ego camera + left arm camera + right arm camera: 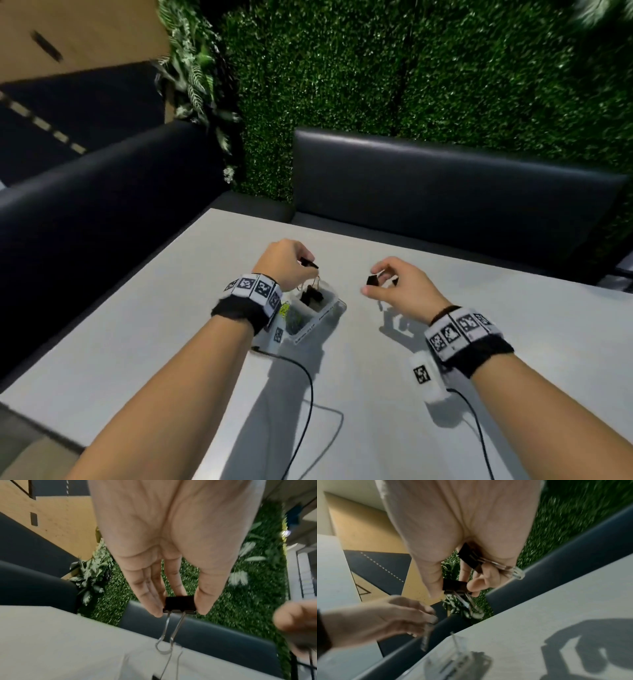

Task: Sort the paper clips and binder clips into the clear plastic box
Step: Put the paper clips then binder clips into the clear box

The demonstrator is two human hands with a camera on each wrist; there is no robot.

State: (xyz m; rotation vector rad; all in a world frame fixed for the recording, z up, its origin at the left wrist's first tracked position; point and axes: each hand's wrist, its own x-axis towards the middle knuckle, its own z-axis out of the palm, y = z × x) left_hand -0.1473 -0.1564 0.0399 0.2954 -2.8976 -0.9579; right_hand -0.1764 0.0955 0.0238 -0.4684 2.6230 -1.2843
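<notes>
On the far left a dark padded bench (102, 205) ran along the pale table (171, 342), and behind it rose a wall of artificial greenery (411, 68). The person's left hand (284, 265) hung over the clear plastic box (329, 313), thumb and fingertips (157, 609) pinching the black body of a binder clip (180, 605) so that its wire handles dangled downward. Below that clip another black binder clip (311, 296) sat in the box's farther compartment — whether the two clips' wires were hooked together, I could not tell. The nearer compartment held a tangle of small dark and greenish pieces (294, 320), too blurred to name with certainty. The box itself stood on the table just under the left wrist, with a marker-printed wristband (253, 291) partly covering its near corner. A thin black cable (308, 394) trailed from that wrist across the tabletop. To the right, well apart from the box, the right hand (400, 287) was raised above the table, thumb and forefinger pinching a second black binder clip (454, 586) — and a third clip (469, 557) was tucked deeper against the palm under the curled fingers, its wire loops poking out at the side. That hand's shadow (394, 322) lay on the table beneath it.
</notes>
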